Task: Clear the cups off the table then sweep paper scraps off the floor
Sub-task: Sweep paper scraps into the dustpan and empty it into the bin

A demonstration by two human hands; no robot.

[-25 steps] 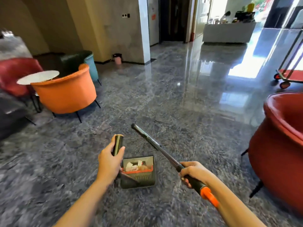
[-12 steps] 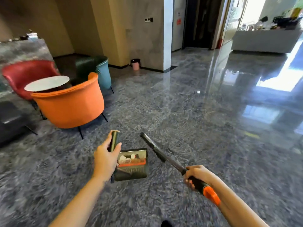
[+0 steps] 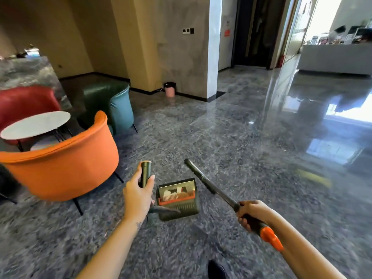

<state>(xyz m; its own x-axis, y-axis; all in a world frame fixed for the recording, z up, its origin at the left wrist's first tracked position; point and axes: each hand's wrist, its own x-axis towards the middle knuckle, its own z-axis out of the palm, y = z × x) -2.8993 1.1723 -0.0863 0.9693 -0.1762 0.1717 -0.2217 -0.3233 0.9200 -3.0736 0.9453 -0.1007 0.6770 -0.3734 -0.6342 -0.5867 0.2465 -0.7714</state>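
Lower centre, left hand (image 3: 138,196) grips the dustpan (image 3: 182,208), right hand (image 3: 251,214) the broom (image 3: 213,188); scraps (image 3: 171,191) aboard, pink bin (image 3: 170,90) now nearer: emptying seems next.

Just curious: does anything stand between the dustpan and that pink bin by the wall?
Nothing visible does: open floor runs from the dustpan to the pink bin; the orange chair sits left of that path.

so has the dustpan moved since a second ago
Yes. The dustpan, held by the left hand, has come nearer the orange chair: the gap between them is much narrower now. The right hand carries the broom alongside.
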